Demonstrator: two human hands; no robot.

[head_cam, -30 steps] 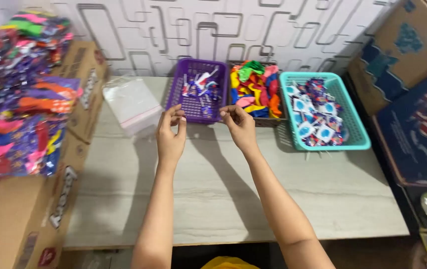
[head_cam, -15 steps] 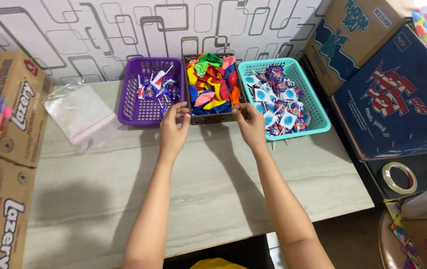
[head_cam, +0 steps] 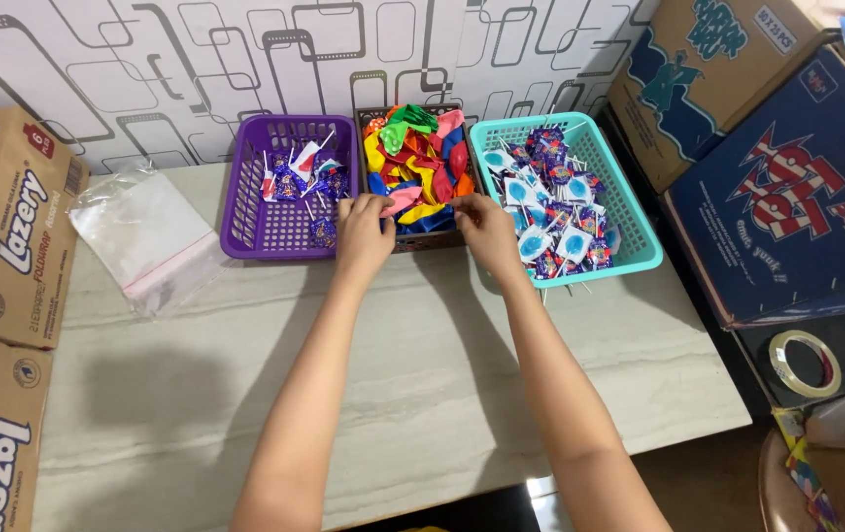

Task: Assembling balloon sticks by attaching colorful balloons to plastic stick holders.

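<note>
A: I see both hands at the brown basket, twelve o'clock on the table. Left hand and right hand pinch a pink balloon.

B: It's limp, light rubber, I judge; take it by the neck.

Three baskets stand in a row at the table's back edge: the balloon basket between the left basket and right basket. Both hands reach into the middle one. A bag lies left; boxes stand right.
</note>
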